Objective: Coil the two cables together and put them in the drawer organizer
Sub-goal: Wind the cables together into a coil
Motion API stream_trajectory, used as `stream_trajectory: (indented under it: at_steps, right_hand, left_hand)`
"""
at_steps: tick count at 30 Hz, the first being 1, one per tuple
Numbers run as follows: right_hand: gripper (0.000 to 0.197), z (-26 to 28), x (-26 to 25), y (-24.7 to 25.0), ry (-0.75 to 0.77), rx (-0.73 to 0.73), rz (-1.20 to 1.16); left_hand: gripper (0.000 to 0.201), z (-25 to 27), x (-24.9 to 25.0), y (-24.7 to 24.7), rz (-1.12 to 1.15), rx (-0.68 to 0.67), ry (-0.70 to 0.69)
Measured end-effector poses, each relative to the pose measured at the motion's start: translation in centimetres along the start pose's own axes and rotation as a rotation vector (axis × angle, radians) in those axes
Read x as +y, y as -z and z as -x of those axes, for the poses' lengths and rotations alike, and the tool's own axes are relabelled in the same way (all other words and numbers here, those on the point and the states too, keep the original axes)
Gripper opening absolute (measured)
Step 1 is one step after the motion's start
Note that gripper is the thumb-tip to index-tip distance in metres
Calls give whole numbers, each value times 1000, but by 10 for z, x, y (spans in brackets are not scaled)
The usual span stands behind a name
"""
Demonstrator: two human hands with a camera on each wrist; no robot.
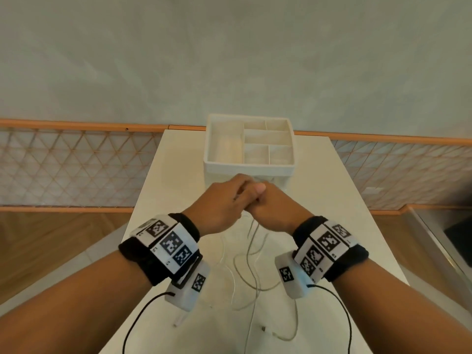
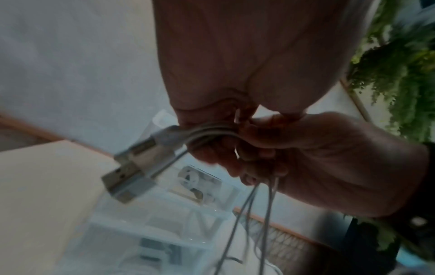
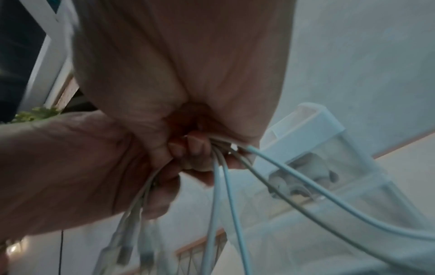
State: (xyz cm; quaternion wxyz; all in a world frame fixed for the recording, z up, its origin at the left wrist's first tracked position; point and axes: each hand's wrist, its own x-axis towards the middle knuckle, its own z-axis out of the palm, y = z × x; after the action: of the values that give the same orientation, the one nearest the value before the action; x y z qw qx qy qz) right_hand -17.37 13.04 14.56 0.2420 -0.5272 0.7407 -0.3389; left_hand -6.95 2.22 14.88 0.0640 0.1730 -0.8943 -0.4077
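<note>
Two thin white cables [image 1: 251, 254] hang from my joined hands down to the white table [image 1: 332, 226], where they lie in loose loops with small plugs near the front edge. My left hand [image 1: 224, 200] and right hand [image 1: 277, 204] meet in front of the white drawer organizer [image 1: 249, 166], and both grip the cables. In the left wrist view two USB plugs [image 2: 132, 171] stick out of my left hand [image 2: 212, 148], and strands [image 2: 247, 214] drop below the right hand [image 2: 329, 158]. From the right wrist, several strands [image 3: 230, 204] leave my right hand's fingers [image 3: 195, 148].
The organizer has several compartments [image 1: 268, 137] and stands at the table's far end on a clear drawer unit [image 3: 329, 176]. A wall with a lattice panel [image 1: 76, 167] lies behind. Black wrist-camera leads [image 1: 143, 312] trail off the front edge. Green foliage [image 2: 400, 74] shows at one side.
</note>
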Motion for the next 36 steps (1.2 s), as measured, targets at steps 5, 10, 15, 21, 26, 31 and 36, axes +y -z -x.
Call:
stream_trajectory:
  at_steps: [5, 10, 15, 21, 26, 31, 36]
  right_hand:
    - [22, -3, 15, 24, -60, 108, -312]
    - [28, 5, 58, 35, -164, 288, -75]
    - [32, 16, 101, 46, -336, 453, 4]
    - [24, 39, 151, 48, -497, 474, 227]
    - [32, 62, 187, 34, -632, 358, 347]
    - [38, 81, 201, 31, -717, 235, 331]
    - [53, 80, 184, 29, -709, 205, 209]
  left_hand:
    - [49, -10, 15, 32, -160, 110, -4]
    - [42, -16, 17, 83, -74, 389, 2]
    - [44, -16, 14, 110, 28, 611, 37]
    - [43, -11, 2, 120, 263, 751, 91]
    - [42, -7, -8, 106, 409, 650, 108]
    - [33, -7, -8, 116, 510, 815, 147]
    - [35, -10, -21, 105, 343, 676, 221]
